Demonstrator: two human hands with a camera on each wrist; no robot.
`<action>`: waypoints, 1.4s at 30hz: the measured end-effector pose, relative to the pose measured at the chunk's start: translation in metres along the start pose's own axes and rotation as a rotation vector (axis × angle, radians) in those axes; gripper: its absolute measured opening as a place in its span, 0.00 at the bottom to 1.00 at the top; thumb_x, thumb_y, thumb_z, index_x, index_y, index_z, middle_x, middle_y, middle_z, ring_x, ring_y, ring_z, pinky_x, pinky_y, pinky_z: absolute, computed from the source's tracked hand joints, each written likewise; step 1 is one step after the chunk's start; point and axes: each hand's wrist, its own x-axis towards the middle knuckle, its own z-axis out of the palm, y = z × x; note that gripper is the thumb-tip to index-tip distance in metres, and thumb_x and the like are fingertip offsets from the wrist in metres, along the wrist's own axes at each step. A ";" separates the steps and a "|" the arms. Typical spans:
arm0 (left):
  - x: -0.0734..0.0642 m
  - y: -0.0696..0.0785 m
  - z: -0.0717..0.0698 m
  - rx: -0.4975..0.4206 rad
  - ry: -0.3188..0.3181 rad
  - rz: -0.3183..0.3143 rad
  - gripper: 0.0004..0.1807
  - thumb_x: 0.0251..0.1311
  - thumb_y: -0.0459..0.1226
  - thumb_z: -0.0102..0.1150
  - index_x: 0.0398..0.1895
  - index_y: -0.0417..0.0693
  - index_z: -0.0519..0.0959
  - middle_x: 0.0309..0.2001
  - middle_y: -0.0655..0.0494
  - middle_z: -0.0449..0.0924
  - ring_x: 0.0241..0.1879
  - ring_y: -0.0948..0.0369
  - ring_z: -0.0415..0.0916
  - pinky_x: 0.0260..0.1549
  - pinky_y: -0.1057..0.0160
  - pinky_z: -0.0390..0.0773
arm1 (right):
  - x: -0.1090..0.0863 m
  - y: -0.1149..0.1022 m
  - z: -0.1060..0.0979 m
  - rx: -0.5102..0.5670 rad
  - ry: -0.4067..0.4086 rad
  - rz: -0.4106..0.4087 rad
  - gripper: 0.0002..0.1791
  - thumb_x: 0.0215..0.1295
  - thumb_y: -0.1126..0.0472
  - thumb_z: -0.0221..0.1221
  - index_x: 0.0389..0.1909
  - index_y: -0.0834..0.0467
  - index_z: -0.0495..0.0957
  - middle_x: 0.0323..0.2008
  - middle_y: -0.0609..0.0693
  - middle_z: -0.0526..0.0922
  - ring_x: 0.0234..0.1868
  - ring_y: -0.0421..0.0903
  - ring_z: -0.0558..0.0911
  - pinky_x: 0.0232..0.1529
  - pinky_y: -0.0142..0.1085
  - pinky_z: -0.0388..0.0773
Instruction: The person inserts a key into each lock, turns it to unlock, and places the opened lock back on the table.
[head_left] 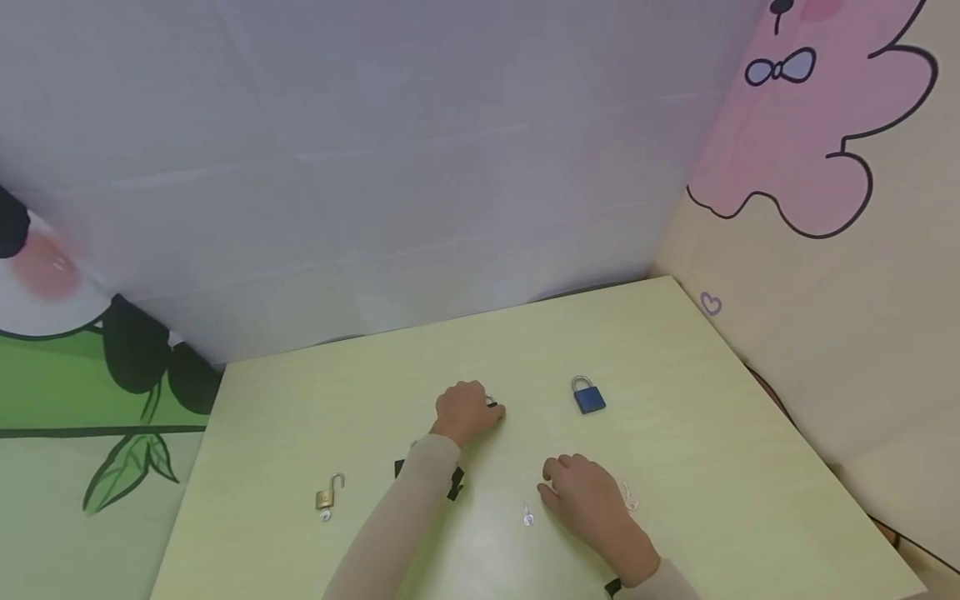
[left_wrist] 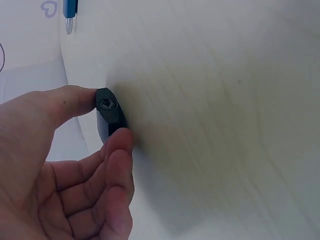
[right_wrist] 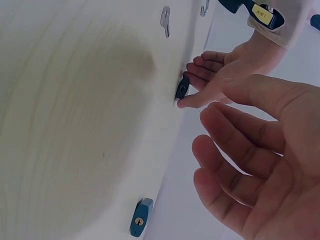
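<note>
On table (head_left: pixel 675 367), left hand (head_left: pixel 465 414) pinches black padlock (left_wrist: pixel 113 113).

Free passage between left fingers (left_wrist: pixel 120 170) and blue padlock (head_left: pixel 589 400); right fingers (right_wrist: pixel 242 142) obstruct its near end

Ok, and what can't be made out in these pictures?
Black padlock: head view, mostly hidden by the left hand.
Blue padlock: left wrist view, body partly cut off by the top edge.
Pale item beside the right hand: head view, too small and faint to identify.
Brass padlock: head view, any markings too small to read.
</note>
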 end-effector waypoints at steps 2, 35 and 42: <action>-0.001 0.000 -0.001 -0.003 0.003 -0.005 0.25 0.57 0.57 0.61 0.16 0.49 0.68 0.16 0.57 0.62 0.16 0.61 0.59 0.15 0.61 0.58 | -0.001 -0.003 0.000 0.014 -0.023 0.007 0.10 0.55 0.59 0.71 0.26 0.53 0.78 0.20 0.40 0.70 0.22 0.39 0.69 0.22 0.32 0.67; -0.032 0.004 -0.047 -0.079 0.038 0.051 0.31 0.50 0.61 0.61 0.09 0.54 0.59 0.11 0.64 0.49 0.13 0.65 0.46 0.12 0.65 0.49 | -0.002 -0.039 0.033 0.152 -0.263 0.325 0.12 0.59 0.63 0.62 0.22 0.56 0.70 0.17 0.45 0.69 0.19 0.41 0.67 0.18 0.39 0.69; -0.039 0.003 -0.046 -0.104 0.020 0.055 0.29 0.50 0.60 0.61 0.10 0.54 0.60 0.11 0.64 0.50 0.13 0.65 0.46 0.12 0.65 0.49 | -0.006 -0.029 0.029 0.467 -0.281 0.279 0.08 0.62 0.63 0.63 0.25 0.57 0.76 0.22 0.43 0.75 0.22 0.39 0.71 0.24 0.35 0.71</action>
